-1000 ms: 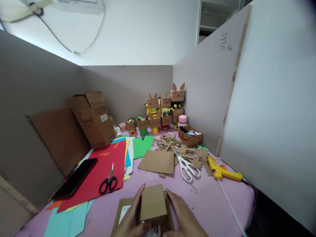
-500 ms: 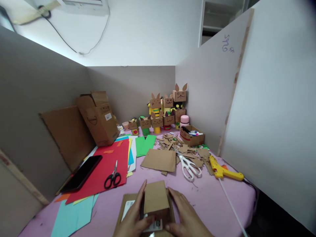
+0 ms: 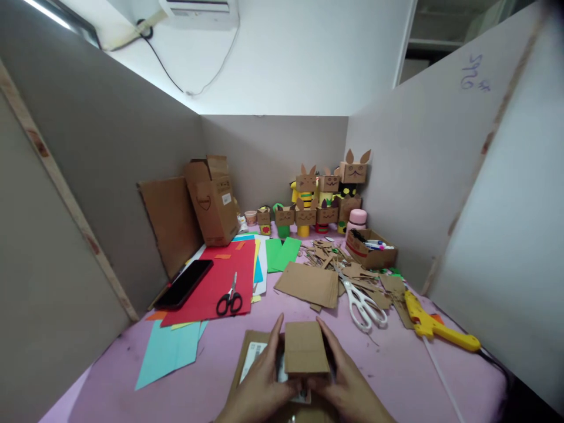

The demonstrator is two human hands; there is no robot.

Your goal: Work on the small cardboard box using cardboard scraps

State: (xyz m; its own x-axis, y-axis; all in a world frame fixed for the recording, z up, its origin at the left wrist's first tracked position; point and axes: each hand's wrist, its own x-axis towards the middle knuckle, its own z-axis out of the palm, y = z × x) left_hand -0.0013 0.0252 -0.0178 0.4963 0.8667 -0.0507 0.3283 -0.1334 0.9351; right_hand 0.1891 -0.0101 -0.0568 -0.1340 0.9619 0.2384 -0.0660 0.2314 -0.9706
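A small brown cardboard box (image 3: 305, 348) is held low at the front, above a flat piece of cardboard with a white label (image 3: 252, 359). My left hand (image 3: 267, 382) grips its left side, the thumb at the box's near lower edge. On the other side my right hand (image 3: 346, 382) holds it the same way, with both thumbs almost meeting. Beyond the box lies a flat brown cardboard sheet (image 3: 308, 284), and white-handled scissors (image 3: 362, 302) rest to its right.
Black scissors (image 3: 230, 301) and a phone (image 3: 185, 284) lie on red paper (image 3: 224, 270) at left. A yellow glue gun (image 3: 436, 326) sits at right. Cardboard animal figures (image 3: 306, 216), scraps and a pen box (image 3: 372, 254) stand farther back.
The camera view has turned left, so the scene sits farther right. My right hand has closed in on the box, its thumb now at the near edge beside the left one.
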